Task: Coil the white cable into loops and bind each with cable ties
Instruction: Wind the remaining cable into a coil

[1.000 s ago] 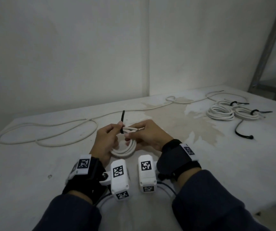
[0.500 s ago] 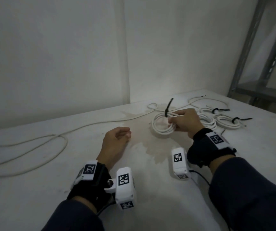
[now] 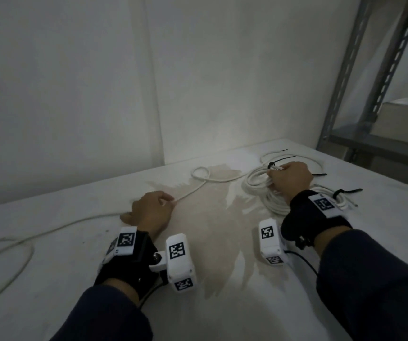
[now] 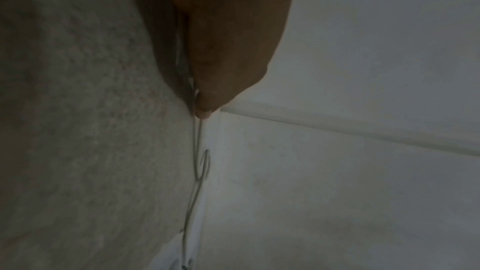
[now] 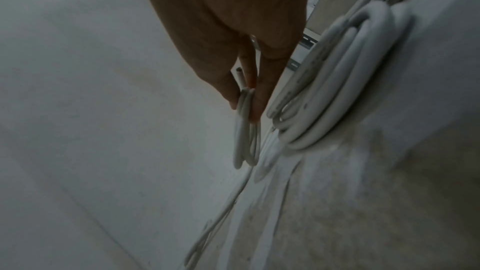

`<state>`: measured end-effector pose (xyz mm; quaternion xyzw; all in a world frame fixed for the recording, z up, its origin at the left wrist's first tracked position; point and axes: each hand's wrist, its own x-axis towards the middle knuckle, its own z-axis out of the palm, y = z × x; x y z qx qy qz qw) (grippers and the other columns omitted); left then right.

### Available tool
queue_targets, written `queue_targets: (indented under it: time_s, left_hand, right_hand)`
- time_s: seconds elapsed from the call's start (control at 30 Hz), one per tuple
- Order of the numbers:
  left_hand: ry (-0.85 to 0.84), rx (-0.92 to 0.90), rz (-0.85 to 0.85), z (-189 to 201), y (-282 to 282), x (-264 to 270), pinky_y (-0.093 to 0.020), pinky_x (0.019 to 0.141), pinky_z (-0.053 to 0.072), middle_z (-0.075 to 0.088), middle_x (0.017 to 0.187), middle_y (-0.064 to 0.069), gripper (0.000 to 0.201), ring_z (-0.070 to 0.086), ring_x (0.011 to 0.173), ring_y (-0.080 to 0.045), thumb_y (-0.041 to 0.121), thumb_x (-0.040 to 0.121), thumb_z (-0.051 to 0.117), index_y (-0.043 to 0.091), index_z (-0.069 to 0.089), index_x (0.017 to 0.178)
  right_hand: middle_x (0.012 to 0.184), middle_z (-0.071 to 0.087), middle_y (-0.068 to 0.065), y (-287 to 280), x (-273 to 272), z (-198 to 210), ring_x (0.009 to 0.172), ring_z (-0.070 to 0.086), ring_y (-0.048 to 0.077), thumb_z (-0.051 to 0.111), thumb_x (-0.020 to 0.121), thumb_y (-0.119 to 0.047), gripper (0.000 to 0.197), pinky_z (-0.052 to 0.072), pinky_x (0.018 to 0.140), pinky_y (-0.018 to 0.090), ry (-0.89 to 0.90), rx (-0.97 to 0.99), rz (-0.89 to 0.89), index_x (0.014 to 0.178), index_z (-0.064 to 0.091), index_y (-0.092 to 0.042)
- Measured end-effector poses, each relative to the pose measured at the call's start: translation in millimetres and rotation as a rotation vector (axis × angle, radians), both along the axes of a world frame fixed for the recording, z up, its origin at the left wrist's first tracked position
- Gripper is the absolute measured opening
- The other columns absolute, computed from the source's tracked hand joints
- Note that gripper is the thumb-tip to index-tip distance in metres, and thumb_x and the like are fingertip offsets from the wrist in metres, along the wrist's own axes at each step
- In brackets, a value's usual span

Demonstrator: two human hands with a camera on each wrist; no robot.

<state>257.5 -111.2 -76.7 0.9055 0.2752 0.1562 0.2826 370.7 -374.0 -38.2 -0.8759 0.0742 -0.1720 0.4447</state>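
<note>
While both wrists stay low over the white table (image 3: 50, 279), the scene from left to right reads so:

Loose cable: the uncoiled white cable (image 3: 57, 227) snakes across the table's left part, bends into a wide curve near the left edge, then runs right toward the left hand.

Left hand: the left hand (image 3: 150, 212) rests knuckles-up on the table, fingers curled under, and the cable passes beneath them. From the left wrist view the fingertips (image 4: 205, 110) sit on the cable where it leaves the hand (image 4: 221, 48), so they appear closed on it, though the grip itself is mostly hidden.

Stain: a tan stain (image 3: 212, 217) spreads over the tabletop between the two hands.

Small loop: past the left hand the cable makes a small loop (image 3: 201, 172) near the wall.

Held coil: the right hand (image 3: 290, 179) grips a tied coil (image 3: 254, 183), fingers closed round its strands; a black cable tie (image 3: 281, 159) binds it, tail sticking up and right. The right wrist view shows fingers (image 5: 233, 89) pinching the bundled strands (image 5: 245, 130).

Finished coils: further tied coils (image 3: 276, 203) lie touching the held one, under and right of the right wrist, with black tie tails (image 3: 348, 191) poking out.

Shelf: a grey metal rack (image 3: 370, 70) stands at the far right.
</note>
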Motion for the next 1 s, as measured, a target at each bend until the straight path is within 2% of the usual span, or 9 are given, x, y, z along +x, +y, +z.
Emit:
queue_targets:
  time_s: [0.13, 0.23, 0.33, 0.4, 0.5, 0.6, 0.73, 0.83, 1.0]
  left_hand:
    - [-0.648, -0.674, -0.044, 10, -1, -6, -0.035, 0.09, 0.045, 0.064, 0.094, 0.005, 0.017, 0.057, 0.095, -0.017, 0.032, 0.094, 0.055, 0.023, 0.069, 0.094]
    - [-0.841, -1.114, -0.055, 23, 7, -19, -0.019, 0.073, 0.039, 0.055, 0.086, 0.01, 0.02, 0.046, 0.076, -0.005, 0.024, 0.1, 0.048, 0.024, 0.066, 0.094]
    - [-0.965, -1.495, -0.168, 32, 22, -35, -0.018, 0.068, 0.035, 0.059, 0.073, 0.008, 0.019, 0.047, 0.065, -0.003, 0.016, 0.089, 0.058, 0.02, 0.071, 0.075]
    - [-1.031, -1.621, -0.241, 36, 32, -47, -0.019, 0.068, 0.035, 0.056, 0.063, 0.005, 0.011, 0.047, 0.061, -0.007, 0.019, 0.055, 0.078, 0.016, 0.068, 0.06]
    - [-1.076, -1.599, -0.361, 39, 43, -71, -0.021, 0.069, 0.037, 0.047, 0.057, 0.002, 0.036, 0.044, 0.057, -0.011, 0.02, 0.032, 0.081, 0.017, 0.05, 0.051]
    - [-0.943, -1.391, -0.437, 41, 51, -98, -0.02, 0.065, 0.042, 0.036, 0.047, 0.004, 0.035, 0.036, 0.048, -0.009, 0.024, 0.055, 0.074, 0.019, 0.043, 0.039]
    - [-0.585, -0.756, -0.37, 40, 77, -134, -0.027, 0.061, 0.04, 0.036, 0.04, 0.002, 0.049, 0.041, 0.045, -0.012, 0.025, 0.069, 0.075, 0.018, 0.043, 0.032]
    - [-0.322, -0.435, -0.365, 39, 98, -154, -0.023, 0.06, 0.043, 0.058, 0.053, 0.001, 0.043, 0.054, 0.058, -0.011, 0.029, 0.082, 0.073, 0.016, 0.062, 0.043]
    - [-0.033, -0.197, -0.305, 44, 112, -160, -0.035, 0.088, 0.046, 0.069, 0.098, 0.001, 0.014, 0.061, 0.099, -0.02, 0.036, 0.091, 0.06, 0.027, 0.069, 0.083]
  right_hand:
    - [0.124, 0.058, 0.019, 4, 5, 5, 0.117, 0.055, 0.034, 0.063, 0.088, -0.02, 0.043, 0.043, 0.092, 0.033, 0.124, -0.103, -0.02, 0.125, 0.052, 0.001]
    - [0.141, 0.037, 0.022, 11, -6, 14, 0.128, 0.038, 0.04, 0.059, 0.088, -0.021, 0.055, 0.032, 0.105, 0.04, 0.174, -0.164, -0.041, 0.138, 0.039, -0.011]
    - [0.122, 0.057, 0.021, 29, -18, 18, 0.113, 0.053, 0.036, 0.056, 0.088, -0.021, 0.033, 0.039, 0.093, 0.034, 0.008, -0.048, 0.019, 0.118, 0.056, -0.006]
    - [0.096, 0.07, 0.017, 50, -26, 20, 0.087, 0.066, 0.031, 0.055, 0.092, -0.026, 0.027, 0.049, 0.074, 0.031, 0.055, 0.142, 0.214, 0.109, 0.059, -0.005]
    - [0.092, 0.065, 0.015, 80, -51, 26, 0.074, 0.067, 0.027, 0.052, 0.095, -0.043, 0.038, 0.053, 0.061, 0.028, 0.404, 0.44, 0.517, 0.125, 0.043, -0.022]
    - [0.102, 0.051, 0.012, 103, -67, 32, 0.092, 0.061, 0.031, 0.057, 0.093, -0.043, 0.04, 0.053, 0.083, 0.043, 0.573, 0.717, 0.631, 0.114, 0.046, -0.011]
    - [0.081, 0.044, 0.006, 136, -72, 45, 0.086, 0.061, 0.027, 0.047, 0.099, -0.014, 0.006, 0.051, 0.074, 0.032, 0.361, 0.815, 0.415, 0.098, 0.046, -0.008]
    - [0.096, 0.056, 0.008, 154, -85, 61, 0.058, 0.048, 0.015, 0.028, 0.094, 0.004, 0.039, 0.035, 0.043, 0.022, 0.189, 0.948, 0.47, 0.127, 0.026, -0.017]
    - [0.093, 0.07, 0.002, 165, -120, 82, 0.046, 0.041, 0.011, 0.025, 0.089, 0.011, 0.057, 0.023, 0.04, 0.02, 0.209, 0.856, 0.711, 0.14, 0.035, -0.011]
